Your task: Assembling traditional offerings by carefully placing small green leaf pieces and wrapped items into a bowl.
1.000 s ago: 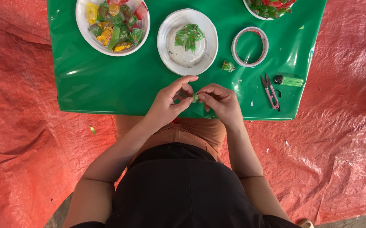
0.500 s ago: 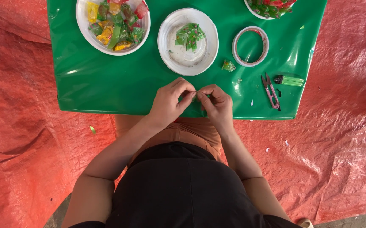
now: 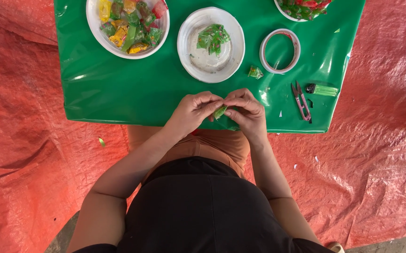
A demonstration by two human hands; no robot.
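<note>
A small green wrapper [image 3: 220, 112] sits pinched between the fingertips of both hands, just above the near edge of the green table [image 3: 118, 89]. The left hand [image 3: 192, 112] grasps its left end with thumb and forefinger closed on it, the other fingers curled in; the right hand [image 3: 247, 111] grips the right end the same way, so the two sets of fingertips nearly touch over the wrapper. Just beyond the right hand lies a small crumpled green piece [image 3: 255, 72], and past that a roll of clear tape [image 3: 280, 51]. Further to the right of that hand lie small snips [image 3: 301, 100] and a green lighter [image 3: 322, 89]. Straight ahead of both hands stands a white plate [image 3: 211, 45] with a few green wrappers in it. Beyond the left hand, further off, is a white bowl [image 3: 127, 26] full of mixed coloured sweets. Another bowl [image 3: 304, 6] shows partly at the far right corner. Red tarpaulin [image 3: 25, 140] lies under the table.
</note>
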